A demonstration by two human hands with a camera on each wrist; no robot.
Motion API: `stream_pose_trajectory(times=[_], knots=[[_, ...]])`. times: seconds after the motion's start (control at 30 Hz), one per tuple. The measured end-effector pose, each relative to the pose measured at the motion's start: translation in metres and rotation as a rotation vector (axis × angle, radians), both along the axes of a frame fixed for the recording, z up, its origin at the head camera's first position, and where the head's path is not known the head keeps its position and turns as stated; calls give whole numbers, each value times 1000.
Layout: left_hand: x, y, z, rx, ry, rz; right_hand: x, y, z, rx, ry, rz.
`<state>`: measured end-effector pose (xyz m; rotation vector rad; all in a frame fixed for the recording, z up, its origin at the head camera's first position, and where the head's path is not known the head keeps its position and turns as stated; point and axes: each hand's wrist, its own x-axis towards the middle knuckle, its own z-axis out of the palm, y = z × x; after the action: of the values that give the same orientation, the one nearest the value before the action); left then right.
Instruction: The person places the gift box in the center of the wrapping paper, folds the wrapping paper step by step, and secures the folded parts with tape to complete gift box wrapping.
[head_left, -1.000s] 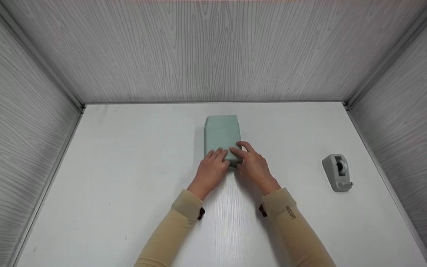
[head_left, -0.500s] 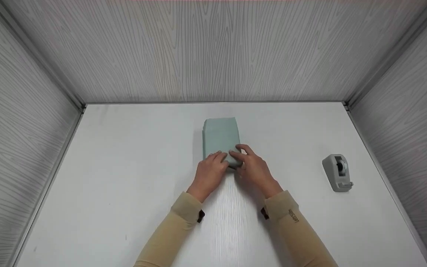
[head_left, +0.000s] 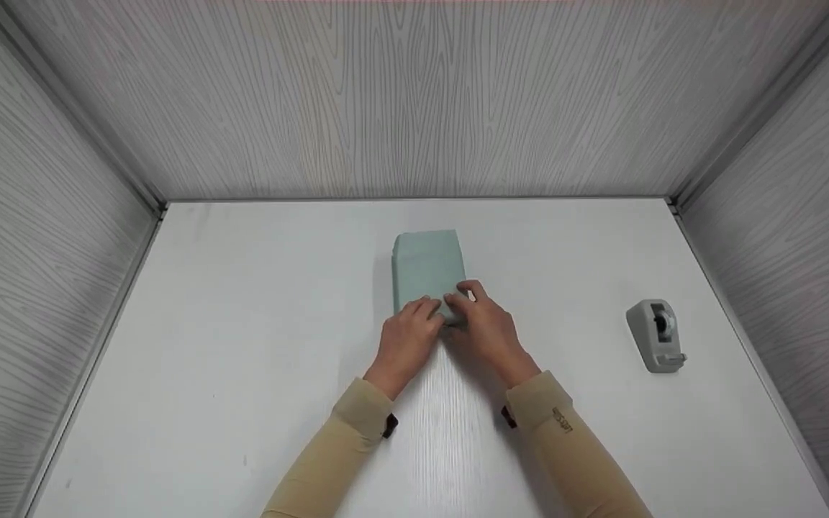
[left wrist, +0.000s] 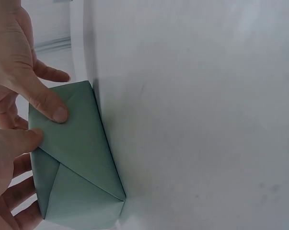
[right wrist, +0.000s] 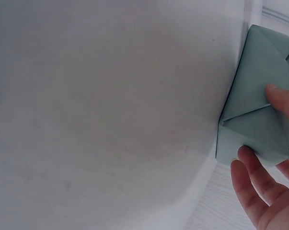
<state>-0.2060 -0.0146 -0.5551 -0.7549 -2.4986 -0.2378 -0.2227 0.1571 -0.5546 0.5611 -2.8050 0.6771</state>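
Observation:
A box wrapped in pale green paper (head_left: pixel 429 270) lies on the table, long side running away from me. Its near end shows folded triangular paper flaps (left wrist: pixel 84 191) in the left wrist view. My left hand (head_left: pixel 406 338) grips the near left corner, its thumb (left wrist: pixel 33 139) on the folded end and its fingers over the top. My right hand (head_left: pixel 490 331) holds the near right corner, with its thumb (right wrist: pixel 280 100) pressed on the flap and fingertips (right wrist: pixel 247 155) along the side. In the head view, the hands largely cover the near end.
To the right, a grey tape dispenser (head_left: pixel 655 337) with a roll in it stands on the white table (head_left: pixel 263 324). Wood-grain panels close off the back (head_left: pixel 414 101), left (head_left: pixel 26 237) and right (head_left: pixel 803 237) sides.
The wrapped box has slid slightly toward me and a little to the left. Both hands keep their hold at its near end. The tape dispenser stays where it was.

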Motion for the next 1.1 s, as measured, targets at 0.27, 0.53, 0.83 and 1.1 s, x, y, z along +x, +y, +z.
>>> stream_pose_trajectory(times=[0.27,0.53,0.83,1.1], knots=[[-1,-18,9,113,-156,-114,0,0,-3,-12,7,8],[-8,-47,11,142,-279,-141,1,0,-2,-1,-34,8],[-15,-51,8,163,-177,-175,1,0,-1,0,-36,26],[-21,-53,7,150,-152,-182,1,2,1,-1,-54,23]])
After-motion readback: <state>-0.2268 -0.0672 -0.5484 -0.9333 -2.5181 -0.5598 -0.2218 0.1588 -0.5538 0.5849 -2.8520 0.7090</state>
